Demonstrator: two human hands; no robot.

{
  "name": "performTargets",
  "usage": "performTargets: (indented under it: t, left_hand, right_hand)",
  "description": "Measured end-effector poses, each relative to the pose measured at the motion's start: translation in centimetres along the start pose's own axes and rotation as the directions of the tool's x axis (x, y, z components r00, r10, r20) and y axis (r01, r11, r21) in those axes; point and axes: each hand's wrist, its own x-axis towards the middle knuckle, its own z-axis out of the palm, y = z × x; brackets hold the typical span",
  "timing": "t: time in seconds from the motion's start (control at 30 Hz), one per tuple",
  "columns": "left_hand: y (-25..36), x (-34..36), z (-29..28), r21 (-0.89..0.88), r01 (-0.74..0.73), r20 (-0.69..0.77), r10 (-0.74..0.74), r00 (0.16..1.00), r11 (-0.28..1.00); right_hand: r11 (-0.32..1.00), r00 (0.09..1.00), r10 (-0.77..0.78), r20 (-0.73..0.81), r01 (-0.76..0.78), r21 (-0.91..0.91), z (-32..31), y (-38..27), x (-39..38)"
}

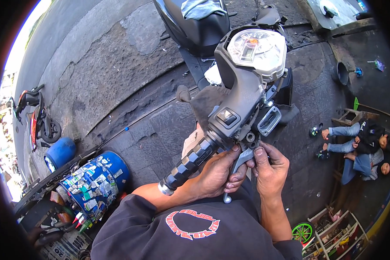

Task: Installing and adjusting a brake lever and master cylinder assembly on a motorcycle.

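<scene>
A scooter handlebar crosses in front of me, with a black ribbed grip [188, 164] angled toward the lower left. My left hand [221, 173] passes beneath the grip, its fingers closed around a grey brake lever [242, 159] whose ball end points down toward my shirt. At the lever's pivot end, the thumb and fingers of my right hand [269, 165] are pinched together; whatever small thing sits between them is hidden. Just above is the brake fluid reservoir [270, 120], its lid off. A switch housing [226, 117] and a clear-covered instrument cluster [256, 50] are farther up the handlebar.
Blue drums [104, 173] covered in stickers stand at left, near a parked red motorcycle [38, 119]. A black scooter seat [195, 28] with a cloth lies ahead. Two people sit at right on a low bench [355, 117]. A metal rack [333, 234] holds parts at lower right.
</scene>
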Motion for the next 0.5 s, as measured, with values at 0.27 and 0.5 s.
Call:
performTargets:
  t: [0.27, 0.5]
  left_hand:
    - [-0.6, 0.3, -0.1, -0.02, -0.009, 0.017, 0.01, 1.0, 1.0]
    - [0.0, 0.0, 0.0, 0.045, 0.054, -0.038, -0.052, 0.998, 0.998]
  right_hand:
    - [0.982, 0.991, 0.075, 0.11, -0.093, 0.166, -0.6, -0.2, 1.0]
    - [0.974, 0.987, 0.036, 0.156, -0.07, 0.216, -0.5, 0.2, 0.7]
